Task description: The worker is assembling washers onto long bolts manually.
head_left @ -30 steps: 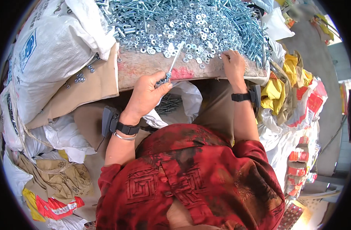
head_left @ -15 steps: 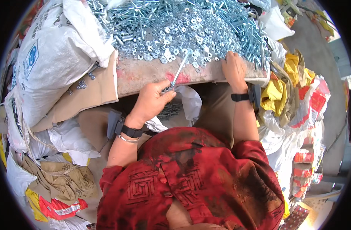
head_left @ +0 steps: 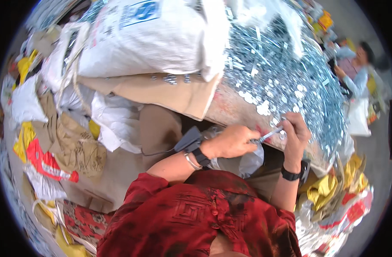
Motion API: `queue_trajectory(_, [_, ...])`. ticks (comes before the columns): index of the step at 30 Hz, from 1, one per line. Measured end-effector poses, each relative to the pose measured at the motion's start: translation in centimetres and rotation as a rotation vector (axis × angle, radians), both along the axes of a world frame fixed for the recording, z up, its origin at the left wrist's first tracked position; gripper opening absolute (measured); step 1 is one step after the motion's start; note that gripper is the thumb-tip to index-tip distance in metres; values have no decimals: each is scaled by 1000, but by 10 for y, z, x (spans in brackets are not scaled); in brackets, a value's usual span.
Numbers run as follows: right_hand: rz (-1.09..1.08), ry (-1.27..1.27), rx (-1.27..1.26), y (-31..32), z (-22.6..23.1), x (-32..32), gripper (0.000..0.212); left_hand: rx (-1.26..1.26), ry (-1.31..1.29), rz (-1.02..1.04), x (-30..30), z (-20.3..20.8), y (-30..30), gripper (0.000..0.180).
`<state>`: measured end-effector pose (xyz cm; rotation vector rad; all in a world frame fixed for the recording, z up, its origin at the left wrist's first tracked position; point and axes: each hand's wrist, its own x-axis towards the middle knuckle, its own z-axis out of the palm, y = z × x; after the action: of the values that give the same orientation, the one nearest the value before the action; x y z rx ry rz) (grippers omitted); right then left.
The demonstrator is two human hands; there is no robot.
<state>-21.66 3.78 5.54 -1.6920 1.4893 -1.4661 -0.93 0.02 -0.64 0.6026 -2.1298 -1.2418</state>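
Note:
My left hand point(head_left: 232, 142) is closed around one end of a long, thin metal bolt point(head_left: 271, 134), which points up and to the right. At the bolt's far end, the fingers of my right hand point(head_left: 296, 130) are pinched together; what they hold, if anything, is too small to make out. Just beyond my hands lie many loose shiny washers point(head_left: 262, 107) at the near edge of a pile. Behind and to the right of them are heaped long, thin metal bolts point(head_left: 286, 47). Both hands are above the worn, red-stained front edge of the work surface point(head_left: 226, 107).
A full white woven sack point(head_left: 149, 47) stands at the far left on a brown cardboard sheet point(head_left: 170, 94), with several small nuts beside it. Yellow and brown sacks point(head_left: 324, 188) lie to the right. Another person point(head_left: 354, 68) sits at the far right. Below my hands is a white plastic bag point(head_left: 251, 160).
The view has swung left, bringing the white sack nearer the middle. My right hand has left the edge by the washers and come to the tip of the bolt in my left hand.

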Motion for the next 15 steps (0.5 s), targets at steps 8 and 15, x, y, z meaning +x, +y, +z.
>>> queue_trajectory(8, [14, -61, -101, 8, 18, -17, 5, 137, 192, -184, 2, 7, -1, 24])
queue_trajectory(15, [111, -19, -2, 17, 26, -22, 11, 14, 176, -141, 7, 10, -1, 22])
